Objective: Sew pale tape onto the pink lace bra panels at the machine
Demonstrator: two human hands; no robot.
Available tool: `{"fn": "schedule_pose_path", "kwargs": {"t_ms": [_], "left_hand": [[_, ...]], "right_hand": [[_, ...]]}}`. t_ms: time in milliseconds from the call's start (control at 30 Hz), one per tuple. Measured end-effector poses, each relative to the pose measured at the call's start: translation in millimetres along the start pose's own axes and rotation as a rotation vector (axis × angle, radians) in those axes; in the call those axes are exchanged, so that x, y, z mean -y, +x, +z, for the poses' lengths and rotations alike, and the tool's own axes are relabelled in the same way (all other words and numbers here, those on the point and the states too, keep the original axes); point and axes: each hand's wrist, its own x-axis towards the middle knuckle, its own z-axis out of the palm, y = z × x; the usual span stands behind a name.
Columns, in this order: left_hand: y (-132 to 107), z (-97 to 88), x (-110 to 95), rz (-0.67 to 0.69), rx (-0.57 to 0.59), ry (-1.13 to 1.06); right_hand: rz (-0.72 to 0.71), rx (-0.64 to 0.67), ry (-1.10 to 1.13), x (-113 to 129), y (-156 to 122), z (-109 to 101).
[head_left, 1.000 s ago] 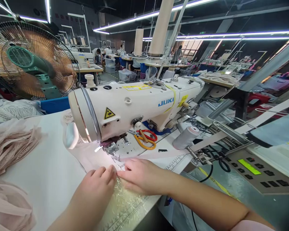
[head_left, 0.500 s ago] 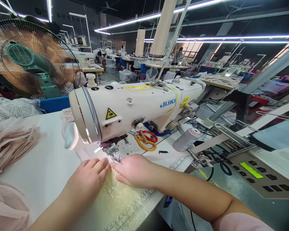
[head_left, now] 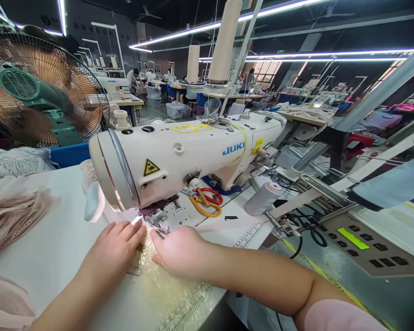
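A white Juki sewing machine (head_left: 179, 154) stands on the white table (head_left: 55, 234). My left hand (head_left: 115, 246) lies flat, fingers stretched out, on pale yellowish lace fabric (head_left: 158, 273) just left of the presser foot (head_left: 157, 219). My right hand (head_left: 177, 250) presses the same fabric from the right, its fingertips at the presser foot; its fingers are curled down and partly hidden. The fabric runs from under the needle back toward me.
Orange and red scissors (head_left: 207, 202) lie behind the needle plate. A grey thread cone (head_left: 262, 198) lies on its side to the right. Pink lace pieces (head_left: 10, 216) are piled at left, a green fan (head_left: 37, 92) behind. A control panel (head_left: 359, 241) sits right.
Both hands have slid forward with the fabric, from near the table's front edge up to the presser foot. The camera has shifted slightly right.
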Motion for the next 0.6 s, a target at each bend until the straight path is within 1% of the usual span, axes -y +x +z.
{"fn": "schedule_pose_path", "kwargs": {"t_ms": [100,200,300,333,400,467,500,567,600], "left_hand": [[1,-1.8,2,-0.025,0.027,0.046],[0,-0.4,6,-0.04,0.023,0.067],[0,3.7,9,-0.069,0.011,0.094],[0,4.2,9,-0.077,0.01,0.119],[3,-0.2,7,-0.09,0.007,0.187],[4,-16.5,2,-0.121,-0.004,0.249],[3,-30.2,-1,-0.15,0.003,0.269],[-7,-67.4,-5,-0.245,0.057,0.285],[-16,-89.1,-6,-0.313,0.111,0.29]], "right_hand": [[-0.022,-0.121,0.008,0,-4,21],[-0.039,-0.308,0.06,-2,-10,51],[-0.016,-0.507,0.089,-2,-14,78],[-0.009,-0.55,0.1,-2,-15,83],[0.003,-0.583,0.129,-2,-16,89],[0.001,-0.568,0.16,-2,-18,87],[-0.002,-0.56,0.174,-2,-19,85],[-0.011,-0.549,0.197,-2,-22,81],[-0.012,-0.546,0.205,-2,-24,80]]}}
